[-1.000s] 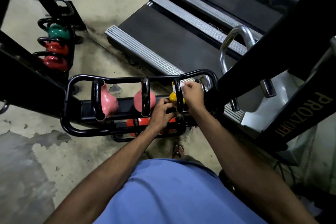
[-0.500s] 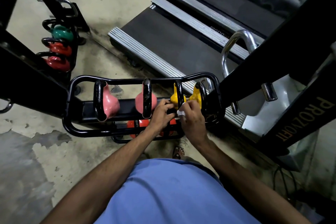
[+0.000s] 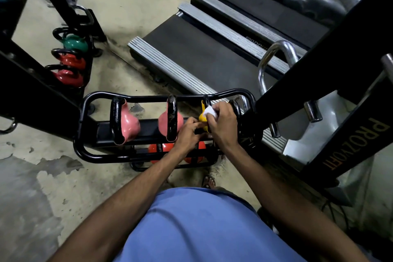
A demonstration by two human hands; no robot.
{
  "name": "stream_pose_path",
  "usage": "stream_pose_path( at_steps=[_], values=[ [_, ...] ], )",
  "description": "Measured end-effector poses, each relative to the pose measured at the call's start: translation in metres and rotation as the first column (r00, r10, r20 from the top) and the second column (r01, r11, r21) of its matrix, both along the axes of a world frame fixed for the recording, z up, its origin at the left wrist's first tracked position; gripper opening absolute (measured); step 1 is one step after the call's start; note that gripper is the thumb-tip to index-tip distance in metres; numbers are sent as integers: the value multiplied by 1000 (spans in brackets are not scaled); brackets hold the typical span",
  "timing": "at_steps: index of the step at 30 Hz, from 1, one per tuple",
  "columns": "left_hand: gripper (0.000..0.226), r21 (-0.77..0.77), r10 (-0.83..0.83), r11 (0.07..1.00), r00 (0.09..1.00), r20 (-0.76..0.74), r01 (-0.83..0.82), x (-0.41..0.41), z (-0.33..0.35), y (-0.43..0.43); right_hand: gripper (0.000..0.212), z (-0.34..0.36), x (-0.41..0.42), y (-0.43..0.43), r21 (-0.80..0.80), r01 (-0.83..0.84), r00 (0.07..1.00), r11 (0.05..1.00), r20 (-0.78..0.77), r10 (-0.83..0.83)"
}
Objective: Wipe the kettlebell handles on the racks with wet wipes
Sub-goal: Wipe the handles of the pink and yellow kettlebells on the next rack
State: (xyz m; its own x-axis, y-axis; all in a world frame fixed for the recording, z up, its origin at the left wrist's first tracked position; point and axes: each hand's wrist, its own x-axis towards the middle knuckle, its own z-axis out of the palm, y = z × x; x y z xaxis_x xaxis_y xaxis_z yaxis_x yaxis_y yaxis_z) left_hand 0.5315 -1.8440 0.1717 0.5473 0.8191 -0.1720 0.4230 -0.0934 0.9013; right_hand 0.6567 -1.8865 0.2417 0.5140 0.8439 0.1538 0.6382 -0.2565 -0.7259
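Observation:
A black tube rack (image 3: 85,100) holds two pink kettlebells (image 3: 127,125) (image 3: 162,120) and a yellow kettlebell (image 3: 202,118), all with black handles. My right hand (image 3: 223,125) grips a white wet wipe (image 3: 209,110) wrapped round the yellow kettlebell's handle (image 3: 205,100), which it mostly hides. My left hand (image 3: 188,133) holds the near lower part of the same kettlebell, fingers curled against it. Another black handle (image 3: 236,107) shows just right of my right hand. Red-orange kettlebells (image 3: 158,150) sit on the shelf below.
A second rack at the left carries a green kettlebell (image 3: 74,43) and two red ones (image 3: 71,61). A treadmill deck (image 3: 191,53) lies behind the rack. A black machine frame (image 3: 329,53) rises at the right. The concrete floor (image 3: 32,176) is patchy.
My right hand with the wipe slid down the yellow kettlebell's handle toward me, then back up to its upper part. My left hand stayed at the kettlebell's near side.

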Motion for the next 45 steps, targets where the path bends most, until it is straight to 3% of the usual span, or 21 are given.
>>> stream_pose_path(
  at_steps=[5,7,10,12,16,21,26,31,35,37,39,43,44,45],
  values=[
    [27,-89,28,996,999,-28,-30,-2,0,-8,18,20,15,54,-278,-23,999,960,34,34],
    [31,-34,14,999,1000,6,-13,-3,0,-9,18,26,19,68,-368,-25,996,930,72,55],
    [42,-5,0,1000,1000,14,0,0,0,-10,16,28,19,69,-375,-5,998,927,61,30],
    [38,-8,-13,1000,1000,-14,13,-1,1,-8,15,22,15,52,-335,32,999,942,-11,-37],
    [32,47,-26,999,999,-24,27,-3,-5,-3,24,7,1,1,-293,88,925,952,-331,-188],
    [27,70,-52,996,996,-71,57,-4,-5,-5,18,-6,10,-23,-335,-1,890,942,-430,-152],
    [31,81,-60,995,998,-25,62,-3,-2,-6,7,-11,1,-43,-239,77,966,968,-221,-131],
    [32,56,-31,998,999,-33,33,-2,-1,-5,14,-15,-10,-60,-230,91,954,969,-259,-151],
    [26,70,-29,997,999,-38,32,0,0,-3,15,-17,-20,-63,-159,-60,997,985,46,68],
    [26,75,-40,996,997,-59,44,-1,-1,-3,7,-16,-17,-60,-172,-123,938,977,302,171],
    [27,103,-33,994,994,-108,44,-1,-2,-2,2,-15,-12,-55,-186,-175,815,967,524,248],
    [8,188,-30,980,981,-194,67,0,8,-6,6,-4,-4,-37,-132,-241,695,962,668,265],
    [12,175,27,985,992,-123,-5,0,12,-10,9,0,-2,-28,-132,-239,688,962,676,264],
    [17,60,67,996,997,-31,-65,0,15,-12,12,5,-1,-17,-150,-228,680,962,682,268]
  ],
)
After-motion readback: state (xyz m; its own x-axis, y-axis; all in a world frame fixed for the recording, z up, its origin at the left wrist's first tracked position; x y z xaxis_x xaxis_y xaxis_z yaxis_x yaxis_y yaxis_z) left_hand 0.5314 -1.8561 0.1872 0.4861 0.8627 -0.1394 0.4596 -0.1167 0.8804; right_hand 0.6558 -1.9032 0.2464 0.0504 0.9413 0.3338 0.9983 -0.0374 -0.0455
